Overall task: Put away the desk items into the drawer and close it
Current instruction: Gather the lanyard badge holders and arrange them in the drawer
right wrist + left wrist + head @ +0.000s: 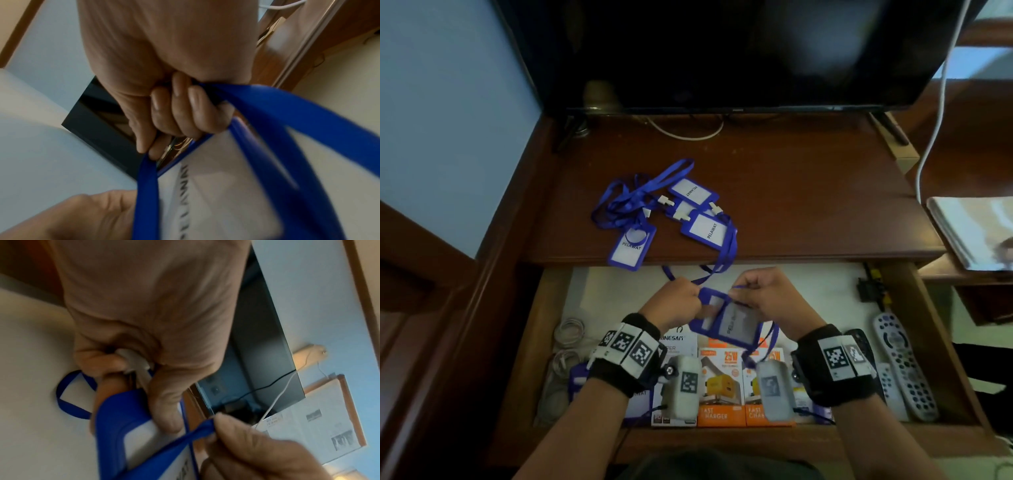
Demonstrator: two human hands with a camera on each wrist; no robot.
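Observation:
Over the open drawer (928, 342) both hands hold one blue badge holder (729, 322). My left hand (678, 301) grips its top edge and white clip (135, 361), with the thumb on the blue frame (115, 418). My right hand (763, 294) pinches the blue lanyard strap (147, 178) in its curled fingers above the card (222, 186). The strap trails back up to the desk. Three more blue badge holders with tangled lanyards (664, 212) lie on the desk top (808, 192).
The drawer holds orange charger boxes (722, 387), a white box (678, 342), coiled cables (568, 342), another blue badge holder (578, 380) and two remotes (907, 366). A dark screen (722, 51) stands at the back of the desk. Papers (976, 229) lie on a shelf at right.

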